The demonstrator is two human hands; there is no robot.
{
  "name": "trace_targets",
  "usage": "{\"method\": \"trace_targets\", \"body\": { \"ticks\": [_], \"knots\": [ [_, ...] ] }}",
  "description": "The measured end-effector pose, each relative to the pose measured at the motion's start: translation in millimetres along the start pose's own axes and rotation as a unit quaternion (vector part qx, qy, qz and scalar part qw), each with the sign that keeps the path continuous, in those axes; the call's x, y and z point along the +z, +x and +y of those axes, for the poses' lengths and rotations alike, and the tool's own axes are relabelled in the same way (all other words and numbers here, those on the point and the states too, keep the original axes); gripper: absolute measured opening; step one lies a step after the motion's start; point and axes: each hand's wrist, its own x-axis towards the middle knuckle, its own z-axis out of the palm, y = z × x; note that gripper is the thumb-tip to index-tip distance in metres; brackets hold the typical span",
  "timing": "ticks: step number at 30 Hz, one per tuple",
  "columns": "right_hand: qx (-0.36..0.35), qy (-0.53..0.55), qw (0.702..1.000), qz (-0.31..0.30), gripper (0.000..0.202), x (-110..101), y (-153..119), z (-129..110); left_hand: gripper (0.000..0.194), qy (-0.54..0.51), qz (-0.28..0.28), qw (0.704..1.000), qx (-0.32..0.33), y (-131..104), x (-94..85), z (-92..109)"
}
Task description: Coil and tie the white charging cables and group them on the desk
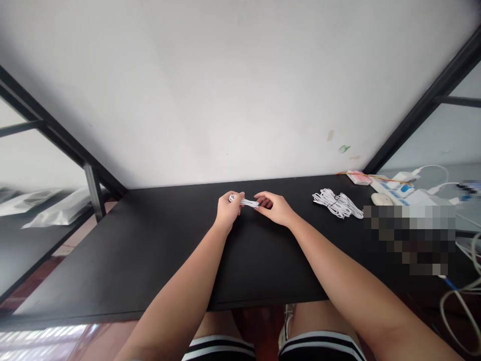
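Observation:
Over the middle of the black table, my left hand is closed around a small coiled white cable, thumb on top. The folded loops stick out to the right of its fingers. Close by on the right, my right hand has its thumb and fingers apart, curved about the cable's right end. Whether a fingertip touches the cable is hard to make out. Farther right lies a pile of white cables, bundled with dark ties.
A white power strip with chargers plugged in stands at the table's right end, beside a white mouse and a pink-and-white box. The white wall borders the back; black frame posts rise at both sides.

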Motion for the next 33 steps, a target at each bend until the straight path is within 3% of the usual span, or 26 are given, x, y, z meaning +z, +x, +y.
{"method": "trace_targets", "body": {
  "ticks": [6,10,13,17,24,30,33],
  "knots": [
    [0.008,-0.013,0.998,-0.057,0.028,-0.2,-2.1,-6.1,0.031,-0.001,-0.026,0.999,0.025,-4.6,2.0,1.2],
    [0.022,-0.018,0.998,-0.054,0.026,-0.8,-2.0,-5.7,0.034,-0.055,-0.114,0.992,0.03,-6.9,5.7,3.4],
    [0.015,-0.023,0.999,-0.039,0.025,-0.9,-1.9,-5.3,0.036,-0.027,-0.164,0.985,0.038,-8.3,7.8,3.8],
    [0.008,-0.028,0.999,-0.035,0.024,-1.4,-2.7,-7.1,0.037,0.018,-0.143,0.989,0.02,-8.5,7.9,2.2],
    [0.019,-0.066,0.997,-0.036,0.025,-1.6,-3.3,-6.6,0.038,-0.025,-0.117,0.993,0.012,-5.4,6.7,-1.8],
    [0.043,-0.03,0.997,-0.057,0.027,-1.2,-3.2,-7.2,0.039,-0.031,0.006,0.999,0.024,-1.1,3.9,-2.1],
    [0.038,-0.016,0.998,-0.047,0.026,0.2,-2.6,-7.3,0.038,-0.04,-0.004,0.999,0.024,-0.5,3.3,-1.6]
  ]
}}
